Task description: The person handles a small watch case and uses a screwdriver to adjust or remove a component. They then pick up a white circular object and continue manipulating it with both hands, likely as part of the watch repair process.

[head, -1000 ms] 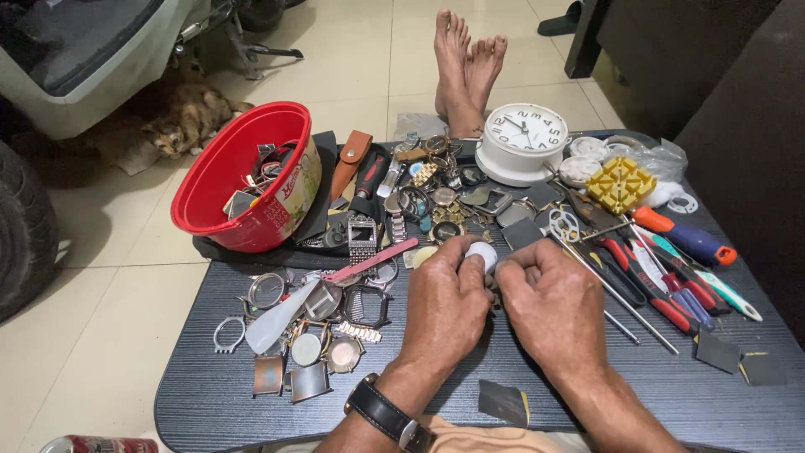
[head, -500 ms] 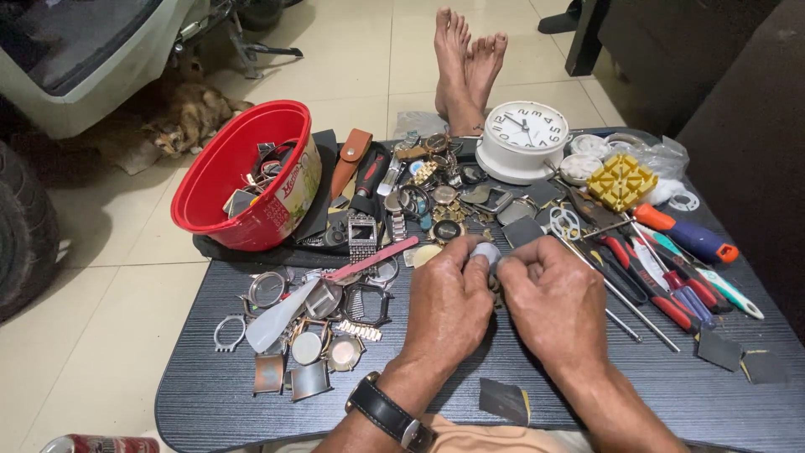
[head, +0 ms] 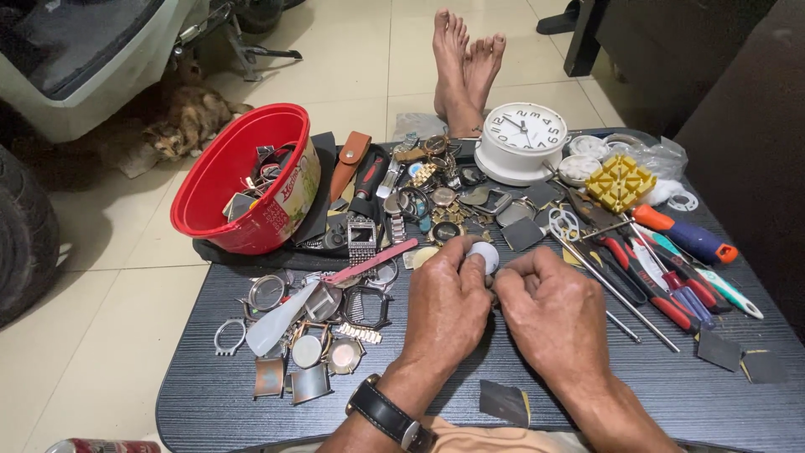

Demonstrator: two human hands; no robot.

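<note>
My left hand [head: 444,306] and my right hand [head: 553,315] meet over the middle of a dark low table [head: 210,403]. Between their fingertips they pinch a small round whitish watch part [head: 483,255], held just above the tabletop. A black-strapped wristwatch [head: 387,413] sits on my left wrist. Left of my hands lies a heap of watch cases and bezels [head: 314,335] with a pink stick [head: 373,261] across it.
A red bowl [head: 210,189] of watch parts stands at the table's back left. A white alarm clock [head: 521,141], a yellow block [head: 619,181], screwdrivers [head: 671,268] and dark sandpaper squares [head: 719,348] fill the right. Bare feet [head: 465,67] rest beyond the table; a cat [head: 189,122] lies on the floor.
Both hands stay together on the small round part; the fingers have shifted only slightly around it.
</note>
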